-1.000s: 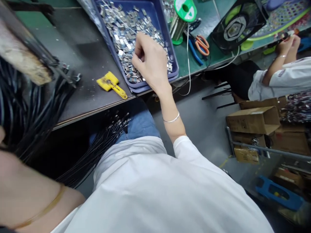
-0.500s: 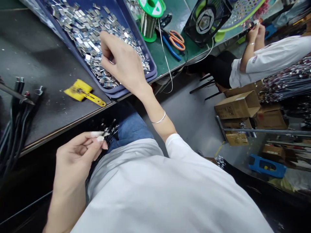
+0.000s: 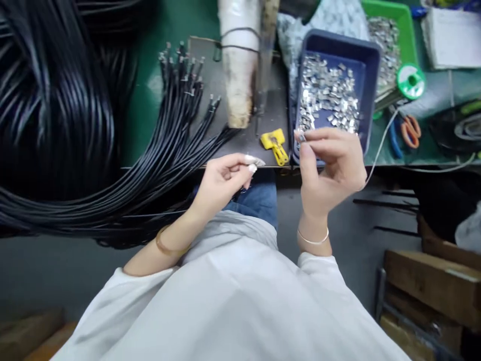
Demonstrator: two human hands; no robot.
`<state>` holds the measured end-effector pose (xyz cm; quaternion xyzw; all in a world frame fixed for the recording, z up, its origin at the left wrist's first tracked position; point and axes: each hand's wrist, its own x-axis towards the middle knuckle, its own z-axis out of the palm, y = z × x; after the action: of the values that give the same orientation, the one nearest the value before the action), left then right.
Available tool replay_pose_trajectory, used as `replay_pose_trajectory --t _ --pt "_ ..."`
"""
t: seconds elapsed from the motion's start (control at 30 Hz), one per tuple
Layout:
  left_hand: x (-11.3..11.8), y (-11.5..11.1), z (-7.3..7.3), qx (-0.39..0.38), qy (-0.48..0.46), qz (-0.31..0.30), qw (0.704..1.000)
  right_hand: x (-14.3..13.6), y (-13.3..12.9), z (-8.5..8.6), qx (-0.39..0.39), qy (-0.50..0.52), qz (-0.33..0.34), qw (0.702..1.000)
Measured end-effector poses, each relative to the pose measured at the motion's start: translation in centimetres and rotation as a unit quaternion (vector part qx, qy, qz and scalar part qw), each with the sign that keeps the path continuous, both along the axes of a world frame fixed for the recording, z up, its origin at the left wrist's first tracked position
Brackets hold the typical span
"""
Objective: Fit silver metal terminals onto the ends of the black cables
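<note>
My right hand point(image 3: 330, 163) pinches a small metal connector point(image 3: 301, 137) between thumb and fingertips, just over the near edge of a blue tray point(image 3: 370, 100) of loose metal connectors point(image 3: 328, 90). Further left, at the table's front edge, my left hand point(image 3: 229, 183) has thumb and forefinger pinched together; what sits between them is too small to make out. A yellow tool point(image 3: 277, 145) lies on the dark board between the two hands. Black cables point(image 3: 161, 145) with metal ends run across the table on the left.
A white wrapped column point(image 3: 240, 65) rises behind the hands. Right of the tray are a green bin point(image 3: 409, 30), a solder spool point(image 3: 411, 81), orange-handled pliers point(image 3: 411, 131) and a fan point(image 3: 462, 123). Cardboard boxes point(image 3: 432, 286) stand at lower right.
The view has turned toward the left side of the table. My right hand has drawn back from over the connector pile to the tray's near edge, a connector now visible in its fingertips.
</note>
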<state>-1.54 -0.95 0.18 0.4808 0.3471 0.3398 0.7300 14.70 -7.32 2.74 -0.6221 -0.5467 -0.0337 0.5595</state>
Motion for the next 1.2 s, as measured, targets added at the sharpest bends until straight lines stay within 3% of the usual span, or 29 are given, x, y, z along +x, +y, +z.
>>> replay_pose_trajectory --t 0.17,0.4,0.87,1.07,1.13,1.2 --pt "0.3 0.2 1.4 -0.007 -0.031 -0.008 0.999 -2.1 -0.5 -1.0 -0.046 0.091 0.072 0.992" --pt "0.2 0.1 1.3 0.038 -0.049 0.024 0.998 -2.3 -0.1 -1.6 -0.113 0.158 0.132 0.972" --pt "0.5 0.3 0.1 0.073 -0.063 0.016 0.995 -2.0 -0.2 -1.7 -0.114 0.143 0.127 0.975" --pt "0.1 0.5 0.1 0.182 0.012 0.0 0.983 -1.2 -0.4 -1.7 -0.12 0.138 0.156 0.971" --pt "-0.1 0.7 0.1 0.257 0.053 -0.014 0.965 -0.8 -0.6 -1.3 -0.138 0.091 0.158 0.973" --pt "-0.2 0.9 0.1 0.362 0.108 -0.028 0.925 -0.5 -0.7 -0.8 -0.159 -0.004 0.152 0.976"
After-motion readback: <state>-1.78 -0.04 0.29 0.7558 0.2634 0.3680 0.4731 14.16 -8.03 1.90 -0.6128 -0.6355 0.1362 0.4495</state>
